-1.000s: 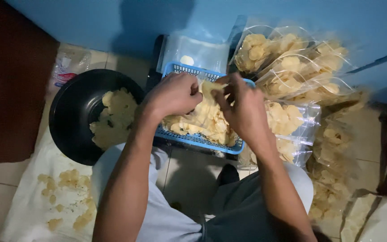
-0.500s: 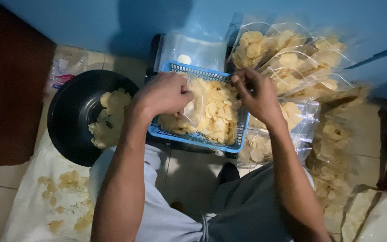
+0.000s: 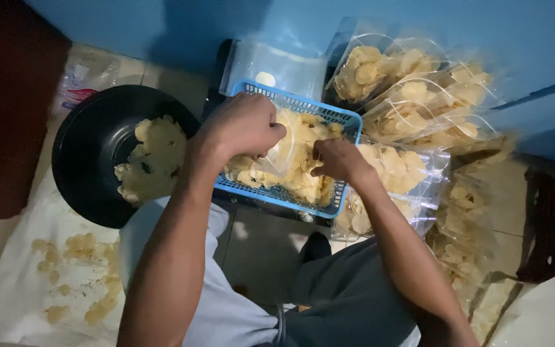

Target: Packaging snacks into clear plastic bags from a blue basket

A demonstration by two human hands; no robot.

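Left hand [image 3: 242,125] pinches a clear bag [image 3: 282,151] over a blue basket [image 3: 348,122] of chips; right hand [image 3: 338,160] digs in, fingers hidden. Black pan [image 3: 91,154] left, filled bags [image 3: 412,83] right.

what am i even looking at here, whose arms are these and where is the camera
The camera is worn on a person's head and looks straight down, so the two bare arms coming up from the bottom belong to that person. There is no machine here.

The left hand is closed around the top of a clear plastic bag, holding it over a blue plastic basket. The right hand is down in the basket among pale yellow chips, fingers curled into them; whether it grips any I cannot tell.

To the left stands a black bowl with more chips in it. Some loose chips lie on a white sheet on the floor. To the right, filled clear bags of chips are piled against the blue wall.
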